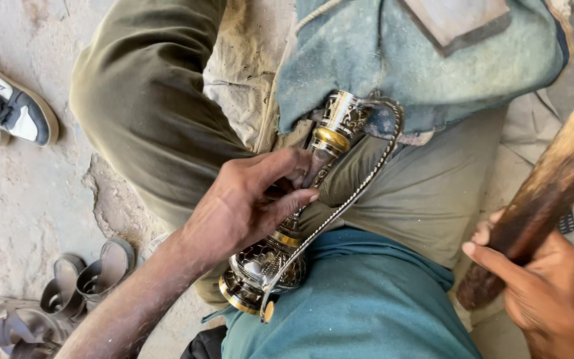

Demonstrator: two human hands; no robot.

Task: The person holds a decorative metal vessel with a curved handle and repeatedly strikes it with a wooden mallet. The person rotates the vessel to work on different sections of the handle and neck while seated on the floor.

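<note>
My left hand (247, 203) grips the narrow neck of an engraved silver-and-brass metal vessel (264, 266) that lies across my lap, its round base toward me and its top (341, 116) against a blue-grey cloth. A thin beaded metal handle (353, 193) curves along the vessel's right side. My right hand (543, 292) is closed on the lower end of a thick wooden stick (553, 189), raised at the right, apart from the vessel.
I sit cross-legged in olive trousers (147, 100) and a teal shirt (367, 306). A dusty blue-grey cloth (420, 60) lies ahead with a flat stone block (456, 20) on it. A sneaker (11, 106) and sandals (68, 286) rest on the concrete floor to the left.
</note>
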